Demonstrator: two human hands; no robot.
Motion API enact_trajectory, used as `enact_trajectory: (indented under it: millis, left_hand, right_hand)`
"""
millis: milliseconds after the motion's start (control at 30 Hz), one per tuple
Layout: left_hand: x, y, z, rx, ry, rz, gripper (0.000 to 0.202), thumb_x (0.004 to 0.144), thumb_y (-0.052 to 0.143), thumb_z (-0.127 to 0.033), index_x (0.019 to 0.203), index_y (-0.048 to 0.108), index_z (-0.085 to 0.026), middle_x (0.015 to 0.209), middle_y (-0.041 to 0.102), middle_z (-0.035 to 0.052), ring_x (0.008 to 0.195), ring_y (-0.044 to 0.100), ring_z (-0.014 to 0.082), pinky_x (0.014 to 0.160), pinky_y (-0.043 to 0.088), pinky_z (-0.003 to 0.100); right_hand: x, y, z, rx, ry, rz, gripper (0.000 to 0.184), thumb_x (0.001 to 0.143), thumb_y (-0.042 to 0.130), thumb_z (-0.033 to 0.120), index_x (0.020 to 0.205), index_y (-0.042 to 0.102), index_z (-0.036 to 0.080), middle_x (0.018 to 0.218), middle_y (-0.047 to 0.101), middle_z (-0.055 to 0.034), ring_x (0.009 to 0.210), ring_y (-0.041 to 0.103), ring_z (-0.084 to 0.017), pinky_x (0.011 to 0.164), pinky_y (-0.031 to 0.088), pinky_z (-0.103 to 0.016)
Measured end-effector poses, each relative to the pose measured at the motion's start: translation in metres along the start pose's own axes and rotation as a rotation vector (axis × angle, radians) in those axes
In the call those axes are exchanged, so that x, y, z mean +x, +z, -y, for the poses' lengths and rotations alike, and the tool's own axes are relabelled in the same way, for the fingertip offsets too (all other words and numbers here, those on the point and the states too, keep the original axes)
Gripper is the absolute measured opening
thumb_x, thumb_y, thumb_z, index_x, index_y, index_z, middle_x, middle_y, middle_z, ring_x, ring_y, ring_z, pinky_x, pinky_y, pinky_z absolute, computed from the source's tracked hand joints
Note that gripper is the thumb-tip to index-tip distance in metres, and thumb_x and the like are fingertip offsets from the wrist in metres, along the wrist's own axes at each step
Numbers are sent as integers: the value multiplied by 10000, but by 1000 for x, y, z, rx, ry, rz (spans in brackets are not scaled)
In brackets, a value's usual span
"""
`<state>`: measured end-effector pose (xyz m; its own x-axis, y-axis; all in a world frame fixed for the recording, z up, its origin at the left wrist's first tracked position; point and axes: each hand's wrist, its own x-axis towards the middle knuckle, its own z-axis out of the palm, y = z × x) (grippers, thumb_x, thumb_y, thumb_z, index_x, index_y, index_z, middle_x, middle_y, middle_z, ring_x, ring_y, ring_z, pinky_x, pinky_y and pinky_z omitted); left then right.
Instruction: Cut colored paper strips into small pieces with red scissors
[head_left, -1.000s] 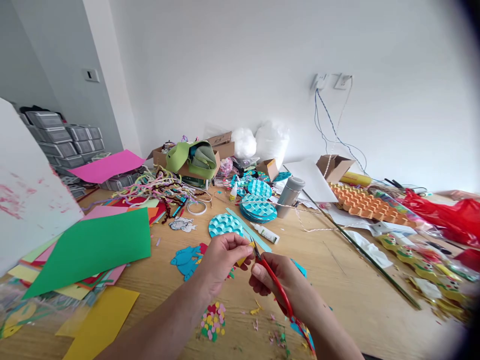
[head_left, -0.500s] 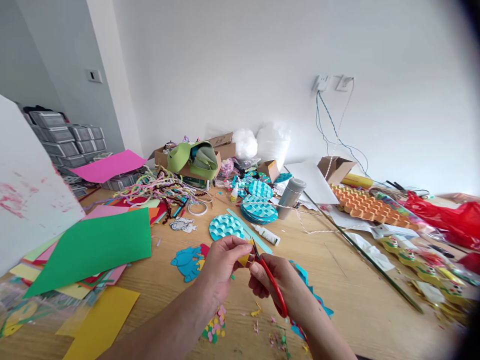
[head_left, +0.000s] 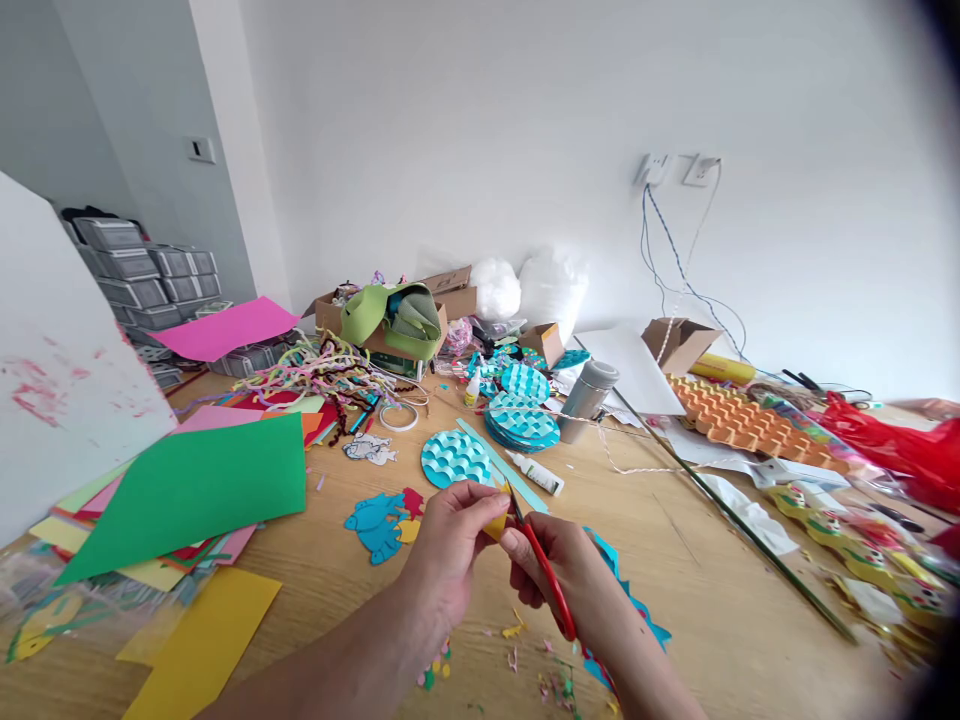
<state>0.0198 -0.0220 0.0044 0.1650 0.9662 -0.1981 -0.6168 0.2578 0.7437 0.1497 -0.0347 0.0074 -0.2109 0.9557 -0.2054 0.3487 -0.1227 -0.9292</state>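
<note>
Left hand [head_left: 450, 540] fingers pinch a yellow paper scrap [head_left: 496, 523]; right hand [head_left: 570, 580] grips red scissors [head_left: 541, 570], their blades mostly hidden.

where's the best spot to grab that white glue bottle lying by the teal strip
Take the glue bottle around the middle of its white body, from above, fingers on its two long sides. It lies flat on the table, with the teal strip close beside it. The left hand pinches a yellow piece and the right hand holds red scissors.
</note>
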Motion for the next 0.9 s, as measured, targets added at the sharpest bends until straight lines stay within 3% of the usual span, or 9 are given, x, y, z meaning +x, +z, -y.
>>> enact_trajectory:
  millis: [900]
  left_hand:
    - [-1,1,7,-31,21,6,184,623,736,-241,617,583,-139,598,584,7,584,538,119,633,425,271]
  right_hand:
    - [2,-1,-5,-17,-22,2,482,724,622,627,660,456,178,501,567,14,406,522,-96,401,379,-190]
